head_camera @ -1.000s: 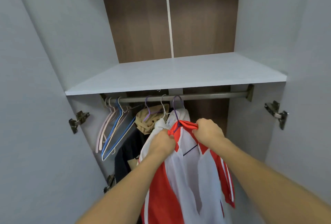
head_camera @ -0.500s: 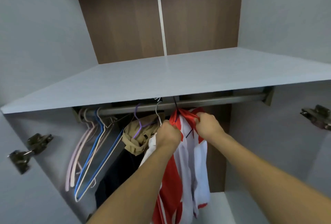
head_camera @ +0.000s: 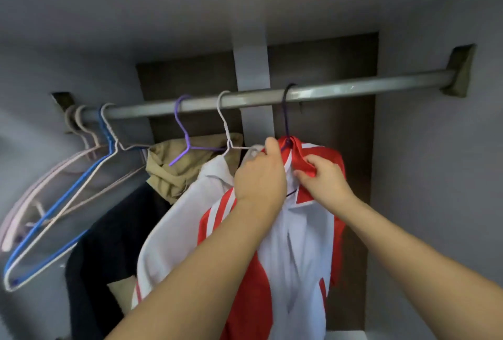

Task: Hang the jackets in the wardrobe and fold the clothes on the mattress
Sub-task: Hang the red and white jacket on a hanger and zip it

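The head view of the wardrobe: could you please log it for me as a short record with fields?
rail: metal rail spans the wardrobe
jacket: red and white jacket hangs from a dark hanger hooked over the rail
left hand: left hand grips the jacket's collar
right hand: right hand pinches red collar fabric
other clothes: tan garment on a purple hanger, black garment below
spare hangers: empty hangers bunched at the rail's left end

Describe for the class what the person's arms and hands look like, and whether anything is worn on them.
Both forearms are bare as far as the picture shows: no sleeves in view. The left hand and right hand wear no gloves, and no watch, bracelet or ring shows on the visible wrists and fingers. No markings are visible. The upper arms lie outside the picture.
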